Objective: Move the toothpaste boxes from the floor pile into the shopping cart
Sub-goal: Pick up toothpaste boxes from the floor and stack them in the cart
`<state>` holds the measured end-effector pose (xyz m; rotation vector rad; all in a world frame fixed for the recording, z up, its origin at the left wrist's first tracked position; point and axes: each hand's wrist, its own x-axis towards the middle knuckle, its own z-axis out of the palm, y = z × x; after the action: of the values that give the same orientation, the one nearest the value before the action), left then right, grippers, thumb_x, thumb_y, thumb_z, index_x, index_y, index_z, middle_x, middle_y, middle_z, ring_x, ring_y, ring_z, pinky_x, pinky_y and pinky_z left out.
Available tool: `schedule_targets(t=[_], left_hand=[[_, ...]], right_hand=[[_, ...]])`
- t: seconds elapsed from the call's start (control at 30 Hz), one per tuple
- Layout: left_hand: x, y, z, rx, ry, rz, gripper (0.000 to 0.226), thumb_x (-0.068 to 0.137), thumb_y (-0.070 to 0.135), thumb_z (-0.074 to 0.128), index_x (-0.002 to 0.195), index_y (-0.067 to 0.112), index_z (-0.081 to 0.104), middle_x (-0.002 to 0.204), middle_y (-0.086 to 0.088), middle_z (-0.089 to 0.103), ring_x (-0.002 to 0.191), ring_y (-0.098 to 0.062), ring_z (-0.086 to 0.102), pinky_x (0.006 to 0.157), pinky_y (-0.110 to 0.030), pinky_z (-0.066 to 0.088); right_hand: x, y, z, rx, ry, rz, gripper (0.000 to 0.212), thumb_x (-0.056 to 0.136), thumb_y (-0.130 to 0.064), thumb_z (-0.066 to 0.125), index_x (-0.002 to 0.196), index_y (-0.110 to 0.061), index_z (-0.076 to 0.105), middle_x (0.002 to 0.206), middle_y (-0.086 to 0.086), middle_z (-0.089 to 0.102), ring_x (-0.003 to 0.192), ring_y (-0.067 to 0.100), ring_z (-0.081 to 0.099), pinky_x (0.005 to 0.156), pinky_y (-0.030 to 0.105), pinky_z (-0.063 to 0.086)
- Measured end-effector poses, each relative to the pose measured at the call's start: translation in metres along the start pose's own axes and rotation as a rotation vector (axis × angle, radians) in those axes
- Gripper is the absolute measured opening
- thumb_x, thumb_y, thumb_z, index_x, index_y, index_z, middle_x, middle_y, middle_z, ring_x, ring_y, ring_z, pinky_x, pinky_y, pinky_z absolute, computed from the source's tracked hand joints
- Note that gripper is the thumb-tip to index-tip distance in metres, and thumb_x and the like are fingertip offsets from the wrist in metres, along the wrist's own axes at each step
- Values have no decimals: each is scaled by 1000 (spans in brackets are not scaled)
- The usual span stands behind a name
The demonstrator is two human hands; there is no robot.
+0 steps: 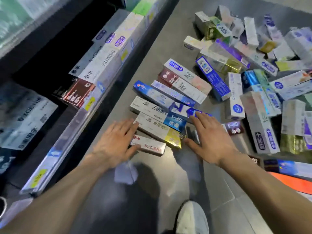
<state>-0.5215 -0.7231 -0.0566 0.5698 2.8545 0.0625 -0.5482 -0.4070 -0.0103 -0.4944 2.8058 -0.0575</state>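
A near cluster of toothpaste boxes (pixel 152 122) on the floor (pixel 152 48) is flanked by the left hand (pixel 116 139) and right hand (pixel 207 139), fingers spread, nothing gripped. Light, stiff, slick cartons are judged best squeezed by their ends.

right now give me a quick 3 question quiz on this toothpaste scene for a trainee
1. True or false: the left hand has already lifted a box clear of the floor.
2. Multiple choice: where does the right hand lie? A) on the shelf B) at the right end of the near row of boxes, fingers spread C) inside a cart
3. Short answer: what colour is the end of the box lying between the two hands?

Key
1. False. Both hands are low at the near row, and its boxes lie on the floor.
2. B
3. Gold, on the white box.
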Motion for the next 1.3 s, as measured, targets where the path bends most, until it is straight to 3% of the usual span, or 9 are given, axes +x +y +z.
schedule_targets(t=[0.13,0.27,0.33,0.43,0.53,0.77,1.03,1.2,1.3], left_hand=[[13,-13,39,1,9,122,71,78,67,51,126,16,62,116,-10,68,103,-33,66,94,-49,53],[10,-12,44,-89,28,112,44,75,50,73,103,28,46,87,-1,61,76,-28,64,65,-36,52],[3,-13,44,-161,30,95,31,80,48,61,96,30,41,82,3,58,71,-25,63,57,-32,49],[-13,-21,41,-362,8,-15,36,84,60,43,100,30,50,91,7,58,83,-19,60,68,-30,45],[-37,-27,31,-576,12,-200,39,91,64,54,113,33,52,102,14,58,93,-8,57,79,-30,47],[-48,-12,9,-1308,132,-711,26,88,42,70,101,24,59,89,5,76,72,-14,73,62,-30,56],[-44,-4,2,-1601,199,-817,33,92,30,71,111,7,56,89,-10,76,69,-17,72,57,-26,55],[-50,-1,-3,-1656,137,-807,41,91,32,71,115,3,54,87,-12,75,69,-21,71,57,-29,56],[-52,8,-13,-1657,110,-822,34,92,33,68,113,9,57,90,-15,76,66,-21,72,54,-29,56]], right_hand=[[11,-4,27,50,4,37,93,82,-71,26,151,-10,42,156,18,41,141,38,41,117,51,34],[10,-14,30,78,-23,60,90,85,-70,29,152,-12,38,155,15,42,141,34,41,118,45,33],[11,-22,35,112,-24,78,85,87,-67,32,150,-12,41,151,14,46,137,33,45,115,42,35],[16,-34,46,137,-41,56,81,88,-66,39,149,-14,42,147,11,49,132,31,48,112,41,39],[21,-48,54,107,-49,27,65,92,-59,53,143,-20,45,140,5,51,124,28,49,105,41,42],[24,-84,66,-29,-45,120,62,90,-62,52,138,-22,45,131,9,48,116,30,48,99,41,44],[31,-90,66,19,10,299,61,84,-55,68,123,-11,52,120,15,52,109,37,51,90,46,46],[34,-95,53,50,-164,307,75,85,-67,60,135,-13,46,132,13,50,120,32,48,99,39,44],[30,-104,60,352,-246,373,69,76,-61,68,126,-18,47,126,9,55,112,27,53,90,37,51]])
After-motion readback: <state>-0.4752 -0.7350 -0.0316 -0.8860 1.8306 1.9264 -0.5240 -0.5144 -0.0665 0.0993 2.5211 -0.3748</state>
